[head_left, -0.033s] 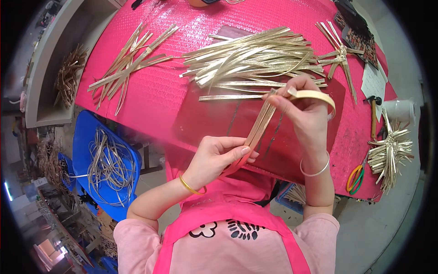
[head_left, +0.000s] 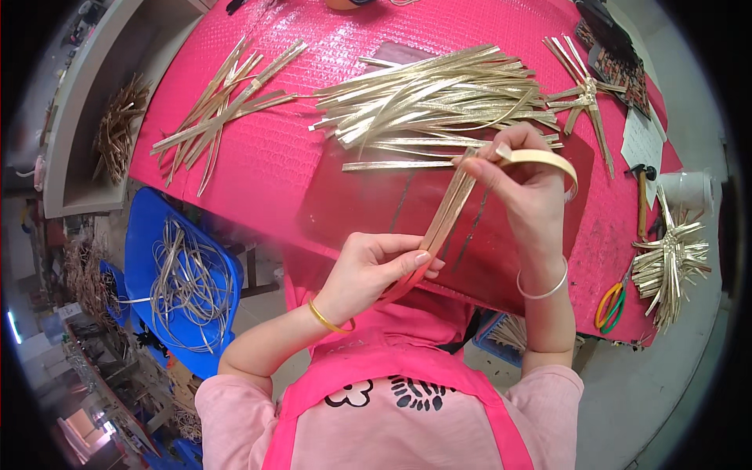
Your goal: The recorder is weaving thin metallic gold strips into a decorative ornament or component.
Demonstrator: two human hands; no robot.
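Observation:
My left hand (head_left: 368,270) pinches the lower part of a narrow bundle of gold strips (head_left: 451,202) between thumb and fingers. My right hand (head_left: 529,184) grips the bundle's upper end with thumb and fingertips. A pale cream band of tape (head_left: 544,159) curves over the right hand's fingers, its cut end close to the strips' top. The bundle slants over a dark red mat (head_left: 352,205); its lower part looks reddish near my apron. Just beyond the hands lies a large heap of loose gold strips (head_left: 439,94).
More gold strips (head_left: 227,106) lie at far left on the pink table. Woven gold pieces (head_left: 586,95) (head_left: 671,254) rest at the right, by a hammer (head_left: 641,200) and scissors (head_left: 612,304). A blue chair (head_left: 145,243) at the left holds tangled strips (head_left: 188,286).

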